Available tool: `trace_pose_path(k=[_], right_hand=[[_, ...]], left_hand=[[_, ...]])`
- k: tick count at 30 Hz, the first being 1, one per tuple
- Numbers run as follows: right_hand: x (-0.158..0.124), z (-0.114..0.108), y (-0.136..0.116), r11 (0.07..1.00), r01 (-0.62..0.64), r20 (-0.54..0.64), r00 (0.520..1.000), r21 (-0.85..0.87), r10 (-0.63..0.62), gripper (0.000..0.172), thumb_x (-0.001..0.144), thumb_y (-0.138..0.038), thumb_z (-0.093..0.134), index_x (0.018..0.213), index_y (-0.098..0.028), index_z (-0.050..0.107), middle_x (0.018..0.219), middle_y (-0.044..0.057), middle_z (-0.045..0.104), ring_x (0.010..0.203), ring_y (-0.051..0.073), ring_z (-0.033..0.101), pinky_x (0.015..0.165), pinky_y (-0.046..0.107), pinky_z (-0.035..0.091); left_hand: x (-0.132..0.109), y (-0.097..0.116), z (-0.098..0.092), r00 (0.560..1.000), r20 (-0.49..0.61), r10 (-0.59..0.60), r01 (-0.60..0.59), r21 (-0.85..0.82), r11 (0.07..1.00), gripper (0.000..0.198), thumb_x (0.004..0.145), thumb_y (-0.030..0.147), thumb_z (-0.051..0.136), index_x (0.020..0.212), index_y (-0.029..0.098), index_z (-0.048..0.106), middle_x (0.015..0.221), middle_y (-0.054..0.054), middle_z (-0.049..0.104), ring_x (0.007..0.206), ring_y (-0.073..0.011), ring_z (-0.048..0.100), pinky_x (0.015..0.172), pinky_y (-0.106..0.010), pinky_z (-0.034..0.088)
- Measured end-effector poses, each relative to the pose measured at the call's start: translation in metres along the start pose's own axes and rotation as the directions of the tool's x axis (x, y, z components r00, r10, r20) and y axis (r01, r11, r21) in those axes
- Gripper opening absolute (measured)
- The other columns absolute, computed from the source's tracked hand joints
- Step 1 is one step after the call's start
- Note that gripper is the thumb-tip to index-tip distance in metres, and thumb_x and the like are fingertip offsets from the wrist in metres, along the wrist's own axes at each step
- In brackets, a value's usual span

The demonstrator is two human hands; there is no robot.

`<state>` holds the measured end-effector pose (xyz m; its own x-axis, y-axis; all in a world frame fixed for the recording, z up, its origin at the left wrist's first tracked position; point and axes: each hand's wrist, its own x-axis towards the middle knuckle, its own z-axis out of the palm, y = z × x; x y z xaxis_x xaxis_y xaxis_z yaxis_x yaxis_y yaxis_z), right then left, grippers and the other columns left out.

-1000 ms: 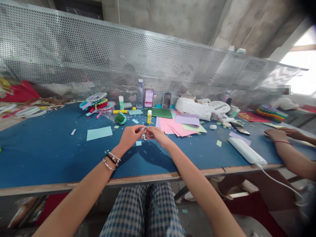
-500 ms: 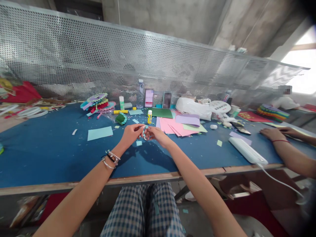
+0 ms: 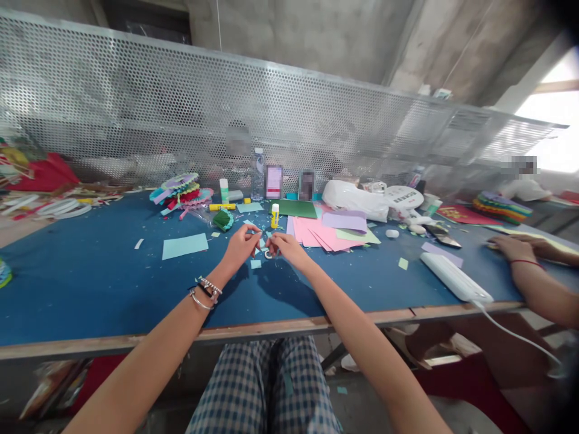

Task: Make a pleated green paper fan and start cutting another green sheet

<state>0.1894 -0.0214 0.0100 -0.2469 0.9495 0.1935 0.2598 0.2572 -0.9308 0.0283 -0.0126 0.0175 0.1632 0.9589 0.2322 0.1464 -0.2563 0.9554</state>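
My left hand hovers over the middle of the table with thumb and fingertips pinched together. Facing it is my right hand, its fingers curled inward in a pinch. A small gap separates the two sets of fingertips; whatever they hold is too small to make out. Just below the right fingertips is a small white ring. Light blue paper scraps lie under the hands. A yellow glue stick stands upright behind them, and a green and light blue paper piece rests behind the left hand.
A light blue sheet lies on the left, pink sheets on the right. Behind are a water bottle, a phone and a white plastic bag. A white power strip lies near a co-worker's hand.
My hands have drawn slightly apart at the fingertips. On the right, the co-worker's hand has shifted a little to the right. The objects on the table stay in place.
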Motion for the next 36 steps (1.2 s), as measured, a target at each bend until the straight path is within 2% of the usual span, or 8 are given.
trace_pose_path(k=[2,4,7,9,15,22,28,36], right_hand=[[0.0,0.0,0.004,0.981,0.01,-0.102,0.994,-0.195,-0.03,0.021,0.082,-0.023,0.042,0.065,-0.02,0.055,0.058,-0.001,0.054,0.058,0.013,0.05,0.058,0.025,0.032],[-0.001,0.0,0.005,0.935,0.041,-0.124,0.988,-0.352,-0.09,0.021,0.082,-0.022,0.042,0.065,-0.021,0.054,0.058,-0.001,0.054,0.058,0.014,0.048,0.058,0.026,0.029],[-0.006,0.002,0.001,0.886,0.155,-0.034,0.982,-0.438,-0.188,0.02,0.084,-0.022,0.038,0.067,-0.021,0.048,0.06,-0.001,0.052,0.058,0.013,0.045,0.057,0.026,0.027],[-0.009,0.003,-0.004,0.858,0.249,0.042,0.965,-0.449,-0.259,0.02,0.085,-0.022,0.037,0.066,-0.021,0.043,0.06,-0.002,0.049,0.058,0.013,0.044,0.057,0.026,0.026],[-0.014,0.003,-0.01,0.871,0.335,0.169,0.941,-0.358,-0.292,0.021,0.087,-0.025,0.036,0.068,-0.021,0.043,0.063,-0.002,0.052,0.061,0.013,0.046,0.062,0.025,0.032],[-0.013,0.003,-0.011,0.965,0.256,0.231,0.944,-0.059,-0.237,0.029,0.086,-0.022,0.03,0.064,-0.02,0.049,0.064,-0.001,0.055,0.066,0.013,0.052,0.07,0.027,0.04],[-0.011,0.004,-0.01,0.98,0.196,0.211,0.96,-0.033,-0.185,0.025,0.082,-0.02,0.034,0.063,-0.02,0.051,0.062,-0.001,0.056,0.065,0.013,0.052,0.068,0.027,0.04],[-0.009,0.003,-0.008,0.984,0.167,0.2,0.964,0.055,-0.175,0.039,0.089,-0.037,0.033,0.06,-0.018,0.052,0.061,0.001,0.057,0.064,0.014,0.053,0.069,0.029,0.04]], left_hand=[[-0.001,0.001,-0.001,0.999,-0.053,-0.006,0.006,-0.002,1.0,0.012,0.079,0.031,0.048,0.076,0.021,0.044,0.047,0.008,0.043,0.038,-0.0087,0.039,0.042,-0.022,0.033],[-0.003,0.002,-0.001,0.999,-0.027,0.034,-0.033,0.05,0.998,0.02,0.082,0.033,0.043,0.067,0.021,0.04,0.045,0.008,0.037,0.039,-0.0091,0.037,0.043,-0.023,0.032],[-0.006,0.001,-0.001,0.987,0.109,0.121,-0.141,0.195,0.971,0.037,0.087,0.04,0.037,0.056,0.02,0.038,0.043,0.005,0.037,0.043,-0.0101,0.038,0.048,-0.024,0.032],[-0.008,-0.001,-0.001,0.974,0.176,0.14,-0.178,0.221,0.959,0.044,0.09,0.044,0.031,0.053,0.019,0.036,0.043,0.004,0.038,0.045,-0.0106,0.038,0.05,-0.025,0.032],[-0.01,-0.001,-0.001,0.952,0.271,0.145,-0.172,0.079,0.982,0.048,0.092,0.046,0.023,0.053,0.02,0.031,0.042,0.004,0.034,0.044,-0.0105,0.033,0.05,-0.025,0.031],[-0.01,0.0,-0.001,0.942,0.309,0.129,-0.145,0.031,0.989,0.051,0.091,0.053,0.023,0.052,0.021,0.029,0.041,0.004,0.033,0.043,-0.0104,0.034,0.048,-0.025,0.031],[-0.01,-0.001,-0.001,0.946,0.307,0.107,-0.128,0.051,0.99,0.049,0.09,0.052,0.027,0.052,0.02,0.03,0.042,0.004,0.034,0.043,-0.01,0.034,0.046,-0.024,0.031],[-0.013,0.011,-0.002,0.905,0.393,0.162,-0.205,0.068,0.976,0.051,0.089,0.049,0.033,0.06,0.015,0.057,0.05,0.002,0.048,0.044,-0.0089,0.035,0.045,-0.023,0.031]])
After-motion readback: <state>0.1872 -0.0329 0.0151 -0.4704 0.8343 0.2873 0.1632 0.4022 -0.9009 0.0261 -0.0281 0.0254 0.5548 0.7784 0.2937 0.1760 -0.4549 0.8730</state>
